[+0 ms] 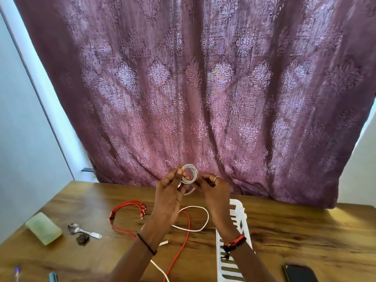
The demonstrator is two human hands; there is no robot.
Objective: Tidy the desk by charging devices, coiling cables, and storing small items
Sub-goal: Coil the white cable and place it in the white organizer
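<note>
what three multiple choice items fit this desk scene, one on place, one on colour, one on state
1. Where is the phone?
A. near right corner of the desk
B. beside the spoon
C. in the tray

2. What colour is the multi-plug cable?
A. blue
B. red
C. black

3. What state is the held cable in?
A. straight
B. knotted to the tray
C. coiled

Answers:
1 A, it lies at the desk's lower right edge.
2 B, its cord and plugs are red.
3 C, left hand and right hand hold it as a round loop.
</note>
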